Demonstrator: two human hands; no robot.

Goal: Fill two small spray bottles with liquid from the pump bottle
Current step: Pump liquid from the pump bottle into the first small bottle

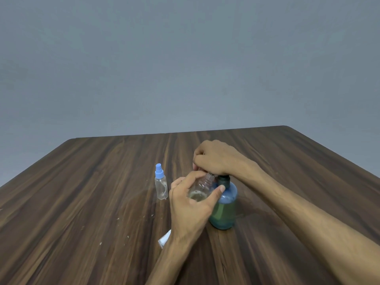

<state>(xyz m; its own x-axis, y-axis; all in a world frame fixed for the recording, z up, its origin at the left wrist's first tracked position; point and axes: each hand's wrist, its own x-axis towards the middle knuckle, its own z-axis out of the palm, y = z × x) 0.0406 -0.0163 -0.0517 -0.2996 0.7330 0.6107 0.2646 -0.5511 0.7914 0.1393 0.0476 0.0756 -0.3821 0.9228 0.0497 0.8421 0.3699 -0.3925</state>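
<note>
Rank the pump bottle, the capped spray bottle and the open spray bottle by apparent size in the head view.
1. Pump bottle, clearly largest.
2. Capped spray bottle and open spray bottle: unranked. The left hand covers much of the open one, held tilted and nearer the camera.

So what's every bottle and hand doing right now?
Capped spray bottle: upright on the table, cap on.
Open spray bottle: uncapped, tilted toward the pump, a little liquid inside.
Pump bottle: upright.
Left hand: holds the open bottle.
Right hand: presses the pump.
</note>
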